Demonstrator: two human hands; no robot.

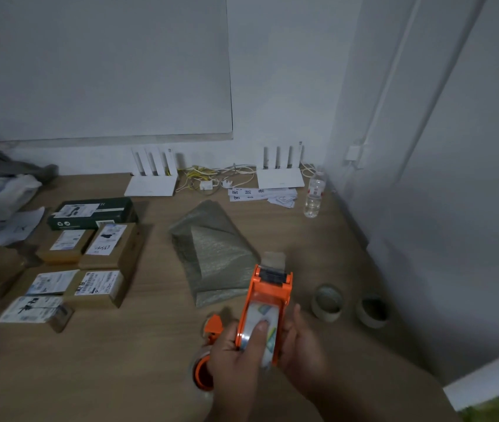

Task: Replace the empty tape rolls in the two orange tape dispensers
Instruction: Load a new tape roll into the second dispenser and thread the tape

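Observation:
An orange tape dispenser (268,292) with a clear tape roll (259,327) in it is held above the wooden table (150,360), cutter end pointing away. My left hand (236,357) grips its left side with the thumb pressed on the roll. My right hand (301,351) holds its right side. A second orange tape dispenser (207,357) with a clear roll lies on the table under my left hand, partly hidden. Two empty cardboard tape cores (328,303) (373,310) stand upright to the right.
A grey-green bubble mailer (211,254) lies beyond the dispenser. Several labelled cardboard parcels (102,248) and a dark green box (93,213) fill the left. Two white routers (152,181) (281,175), cables, paper slips and a water bottle (313,194) line the back wall.

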